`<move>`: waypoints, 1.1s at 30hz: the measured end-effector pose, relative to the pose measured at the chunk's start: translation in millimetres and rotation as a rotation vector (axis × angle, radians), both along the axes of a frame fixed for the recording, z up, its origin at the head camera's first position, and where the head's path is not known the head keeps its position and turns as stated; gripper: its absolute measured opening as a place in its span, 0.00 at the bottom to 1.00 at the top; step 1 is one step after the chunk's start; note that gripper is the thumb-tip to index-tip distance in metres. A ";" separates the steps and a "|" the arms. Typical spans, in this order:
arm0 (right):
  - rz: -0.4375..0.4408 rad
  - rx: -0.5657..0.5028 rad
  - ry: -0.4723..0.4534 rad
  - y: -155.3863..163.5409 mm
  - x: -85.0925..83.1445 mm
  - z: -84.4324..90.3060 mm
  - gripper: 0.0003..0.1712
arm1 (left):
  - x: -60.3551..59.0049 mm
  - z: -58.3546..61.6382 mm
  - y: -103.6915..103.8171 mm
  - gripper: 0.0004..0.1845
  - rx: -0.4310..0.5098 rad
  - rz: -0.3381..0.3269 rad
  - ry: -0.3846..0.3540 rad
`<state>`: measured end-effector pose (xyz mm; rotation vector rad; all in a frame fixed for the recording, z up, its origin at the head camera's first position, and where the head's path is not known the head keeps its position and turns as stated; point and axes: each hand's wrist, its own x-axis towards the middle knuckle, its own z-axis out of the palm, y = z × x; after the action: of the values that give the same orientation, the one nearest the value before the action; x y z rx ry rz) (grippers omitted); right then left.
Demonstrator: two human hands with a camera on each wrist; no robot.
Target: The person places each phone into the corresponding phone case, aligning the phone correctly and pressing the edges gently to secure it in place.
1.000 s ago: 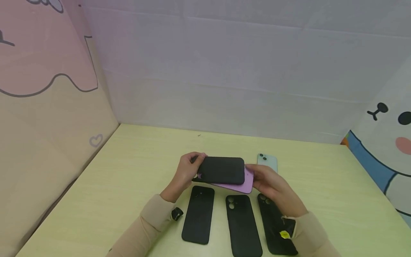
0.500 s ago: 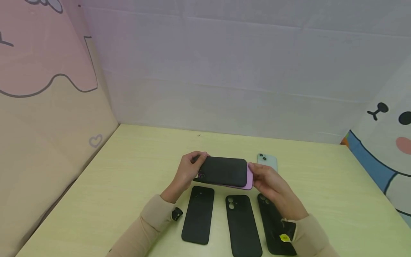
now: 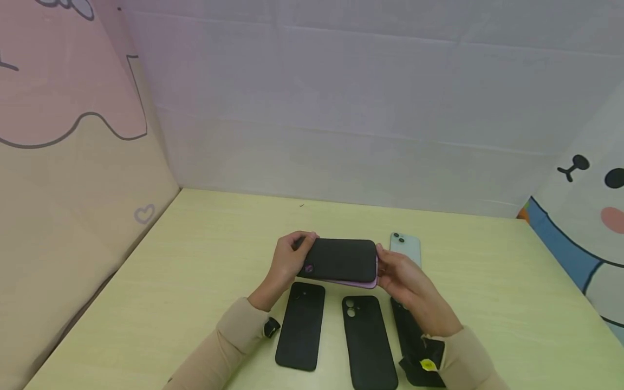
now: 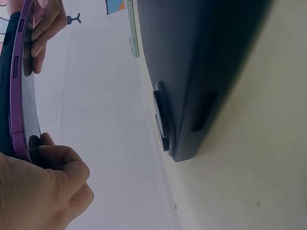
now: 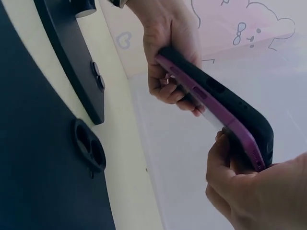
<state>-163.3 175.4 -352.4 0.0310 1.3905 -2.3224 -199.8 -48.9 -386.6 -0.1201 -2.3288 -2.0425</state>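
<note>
Holding a purple phone [image 3: 347, 282] level above the desk [image 3: 195, 260], the two hands work from its opposite short ends, with a black case [image 3: 341, 259] lying over its back. The left hand [image 3: 287, 262] has its grip clamped on the camera end, fingers curled over the top edge of the case and thumb beneath; the right hand [image 3: 407, 279] has its grip clamped on the other end, fingertips pinching the corner where case and phone meet. Taking both ends this way seems meant to steady the phone while the case is pressed down around it. In the right wrist view the purple edge [image 5: 211, 108] with its side buttons shows below the black shell [image 5: 230, 103], so along that side the case does not appear fully seated. From the head view only a thin purple strip shows under the near edge of the case.

Three more black cases lie flat on the desk in a row just in front of the hands: a left one [image 3: 301, 326], a middle one [image 3: 368, 341] with its camera cut-out showing, and a right one [image 3: 414, 336] partly hidden beneath the right forearm. A pale green phone [image 3: 405, 246] lies face down behind the right hand, near it. Both beige sleeves [image 3: 229, 341] reach in over the front edge. Nothing stands between the hands and the phone; the row of cases sits directly under the raised phone.
</note>
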 end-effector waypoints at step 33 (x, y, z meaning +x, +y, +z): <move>-0.039 0.078 0.055 1.0 1.3 4.1 0.11 | -3.0 4.1 -12.6 0.18 0.140 -0.173 -0.128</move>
<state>-162.0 176.4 -348.3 0.0182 1.5196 -2.3155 -202.9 -61.6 -382.5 -0.1981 -2.3103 -2.3544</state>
